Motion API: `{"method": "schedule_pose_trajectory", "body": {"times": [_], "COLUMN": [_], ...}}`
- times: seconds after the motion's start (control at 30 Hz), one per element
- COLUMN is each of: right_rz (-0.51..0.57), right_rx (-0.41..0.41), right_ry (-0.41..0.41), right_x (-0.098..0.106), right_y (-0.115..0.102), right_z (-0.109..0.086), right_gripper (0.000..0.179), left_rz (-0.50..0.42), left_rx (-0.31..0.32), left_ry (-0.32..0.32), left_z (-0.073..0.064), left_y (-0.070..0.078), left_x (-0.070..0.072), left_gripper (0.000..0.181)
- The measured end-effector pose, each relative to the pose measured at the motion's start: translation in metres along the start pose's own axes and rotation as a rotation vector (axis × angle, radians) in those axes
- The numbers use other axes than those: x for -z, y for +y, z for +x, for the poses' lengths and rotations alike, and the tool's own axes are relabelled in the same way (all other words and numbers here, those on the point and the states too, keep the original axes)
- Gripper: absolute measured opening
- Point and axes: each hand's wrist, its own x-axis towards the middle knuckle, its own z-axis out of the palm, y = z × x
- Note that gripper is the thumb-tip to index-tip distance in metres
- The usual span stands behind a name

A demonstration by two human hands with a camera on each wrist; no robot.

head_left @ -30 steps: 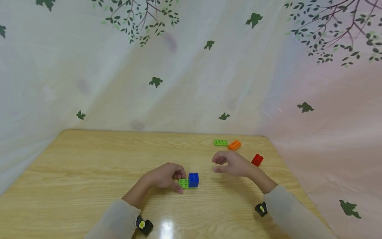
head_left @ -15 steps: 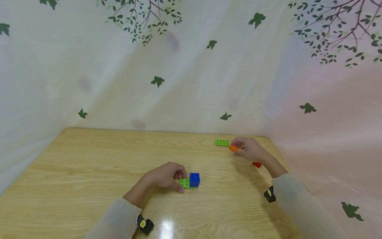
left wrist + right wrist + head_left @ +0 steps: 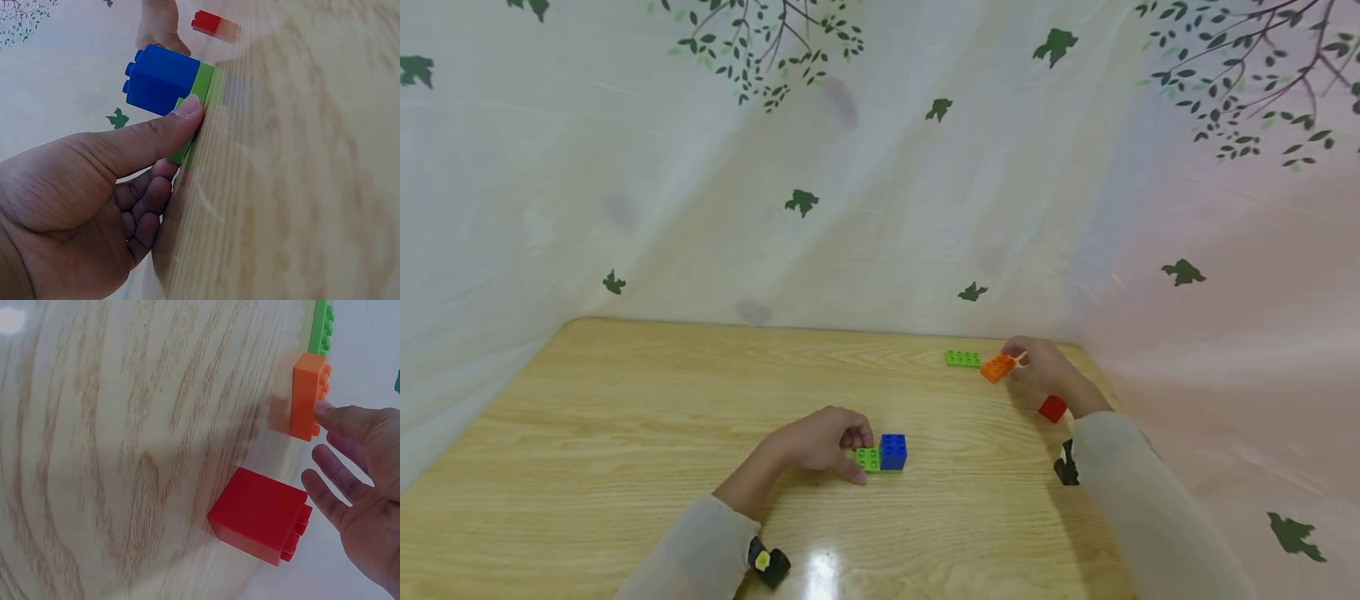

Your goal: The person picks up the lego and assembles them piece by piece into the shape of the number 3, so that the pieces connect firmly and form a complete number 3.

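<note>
My left hand (image 3: pixel 823 440) pinches the end of a flat green building brick (image 3: pixel 868 459) between thumb and fingers, low at the tabletop. A square blue building brick (image 3: pixel 893 452) is stacked on that green one's right end, studs up. Toward the far right, my right hand (image 3: pixel 1043 367) holds the near end of an orange eight-stud brick (image 3: pixel 997 367). In the right wrist view its thumb (image 3: pixel 340 419) lies over the orange brick's studs, and the index finger is mostly hidden. The other fingers hang loose, beside a red brick (image 3: pixel 259 515).
A second flat green brick (image 3: pixel 962 358) lies at the table's back edge, just left of the orange one. The red brick stands near the right forearm. Behind the wooden table (image 3: pixel 662 400) hangs a pale cloth (image 3: pixel 880 250) with printed leaves.
My right hand has reached back and right from mid-table to the orange brick, then shifted to its right end. The left hand keeps its grip on the green brick.
</note>
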Motion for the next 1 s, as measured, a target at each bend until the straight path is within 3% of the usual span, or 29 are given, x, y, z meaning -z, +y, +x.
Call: {"method": "schedule_pose_trajectory", "body": {"times": [0.1, 0.33, 0.5, 0.73, 1.0], "right_rz": [0.008, -0.053, -0.054, -0.133, -0.115], "right_rx": [-0.079, -0.07, -0.14, -0.121, -0.103], "right_ry": [-0.007, 0.011, -0.037, -0.059, -0.085], "right_x": [-0.003, -0.006, -0.01, -0.015, -0.012], "right_y": [0.004, 0.005, 0.006, 0.005, 0.004], "right_z": [0.001, 0.009, 0.013, 0.016, 0.014], "right_gripper": [0.042, 0.041, 0.047, 0.051, 0.04], "left_rz": [0.004, 0.031, 0.029, 0.028, 0.013], "left_rx": [-0.001, -0.024, -0.013, -0.007, -0.013], "left_ry": [-0.004, 0.008, 0.005, 0.006, 0.003], "left_z": [0.001, 0.002, 0.003, 0.002, 0.001], "left_y": [0.001, 0.001, -0.001, 0.0, 0.0], "left_x": [0.0, 0.0, 0.0, -0.001, 0.0], "left_gripper": [0.035, 0.034, 0.034, 0.034, 0.034]}}
